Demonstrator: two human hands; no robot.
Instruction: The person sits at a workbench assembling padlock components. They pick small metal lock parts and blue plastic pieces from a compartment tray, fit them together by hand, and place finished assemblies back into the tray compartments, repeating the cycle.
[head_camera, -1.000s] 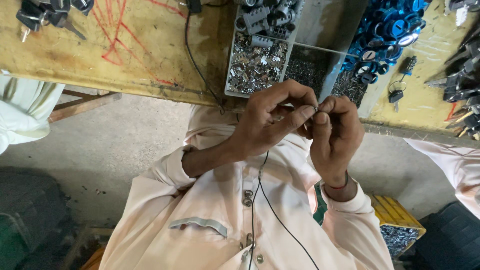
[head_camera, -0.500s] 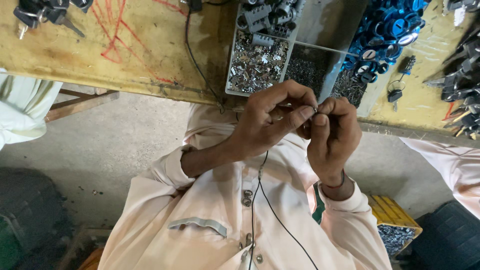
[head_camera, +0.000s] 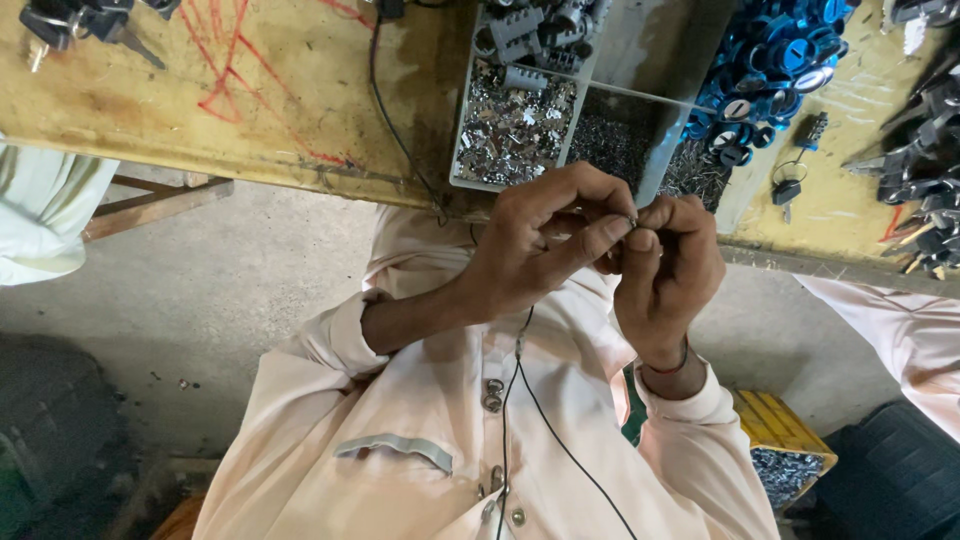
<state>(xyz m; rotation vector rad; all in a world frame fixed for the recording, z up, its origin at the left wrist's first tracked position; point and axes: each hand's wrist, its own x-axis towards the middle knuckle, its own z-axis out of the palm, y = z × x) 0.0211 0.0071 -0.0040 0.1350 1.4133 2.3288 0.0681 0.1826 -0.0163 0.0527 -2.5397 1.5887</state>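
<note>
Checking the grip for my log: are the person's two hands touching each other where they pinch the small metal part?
Touching. The head view shows the left hand and right hand pressed fingertip to fingertip around the small metal part.

Both hands meet in front of the chest, fingertips touching. The left hand (head_camera: 535, 250) and the right hand (head_camera: 668, 270) pinch a tiny metal part (head_camera: 631, 219) between them, each grip closed on it. Just beyond, on the yellow tabletop (head_camera: 250, 90), sits a tray (head_camera: 515, 125) of small silvery pieces; blue rings (head_camera: 775, 60) are heaped farther right.
</note>
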